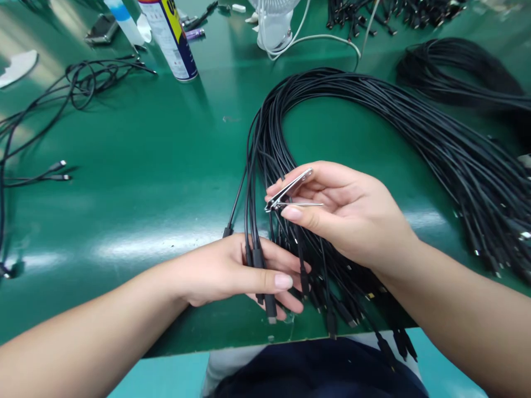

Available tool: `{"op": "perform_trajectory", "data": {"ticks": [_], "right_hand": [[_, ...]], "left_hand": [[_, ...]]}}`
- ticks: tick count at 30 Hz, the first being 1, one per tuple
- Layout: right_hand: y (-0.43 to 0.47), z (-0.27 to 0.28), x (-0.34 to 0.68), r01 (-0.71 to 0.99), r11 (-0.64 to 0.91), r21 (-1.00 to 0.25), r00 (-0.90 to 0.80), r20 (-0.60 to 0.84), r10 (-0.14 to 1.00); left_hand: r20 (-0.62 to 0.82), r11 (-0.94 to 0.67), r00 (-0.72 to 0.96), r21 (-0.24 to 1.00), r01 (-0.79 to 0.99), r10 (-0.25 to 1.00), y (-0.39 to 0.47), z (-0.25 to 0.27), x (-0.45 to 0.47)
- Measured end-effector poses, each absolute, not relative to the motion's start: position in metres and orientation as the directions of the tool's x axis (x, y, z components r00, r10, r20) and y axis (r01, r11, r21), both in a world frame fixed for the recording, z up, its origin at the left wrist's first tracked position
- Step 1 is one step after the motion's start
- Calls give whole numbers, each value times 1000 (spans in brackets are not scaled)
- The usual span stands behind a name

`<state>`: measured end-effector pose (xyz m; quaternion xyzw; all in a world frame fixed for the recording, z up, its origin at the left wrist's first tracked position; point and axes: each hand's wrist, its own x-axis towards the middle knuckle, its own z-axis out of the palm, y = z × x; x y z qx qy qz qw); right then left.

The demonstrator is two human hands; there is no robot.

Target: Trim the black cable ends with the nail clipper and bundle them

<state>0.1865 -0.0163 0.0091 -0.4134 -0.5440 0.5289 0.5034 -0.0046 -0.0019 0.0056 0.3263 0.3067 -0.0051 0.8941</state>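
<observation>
My right hand (352,213) pinches a silver nail clipper (290,190) between thumb and fingers, its lever raised. Below and to the left, my left hand (244,271) is closed round the connector ends of several black USB cables (258,257), thumb lying across them. One metal plug tip points down past the fingers. These cables belong to a thick black bundle (332,83) that arches over the green table and runs off to the right. More loose connector ends (344,309) hang near the table's front edge, under my right wrist.
A spray can (170,41) and a blue-capped bottle (124,22) stand at the back left. Loose black cables (83,83) lie at the left. A white fan (276,27) with its cord is at the back, and another cable coil (456,72) lies back right.
</observation>
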Motion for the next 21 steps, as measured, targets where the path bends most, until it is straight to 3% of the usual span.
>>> {"op": "perform_trajectory", "data": {"ticks": [6,13,17,21], "right_hand": [[-17,12,175,27,217,-976,-40,216,976],[-21,17,194,-106,295,-950,45,291,956],[-27,18,198,-168,257,-952,-42,267,963],[-33,20,194,-88,167,-982,-36,171,985]], "left_hand": [[-560,750,803,617,240,204,0,5,0],[-460,586,695,807,68,552,-5,12,0],[-423,572,636,819,-36,646,-6,13,2],[-382,482,571,876,-27,726,-6,8,1]]}}
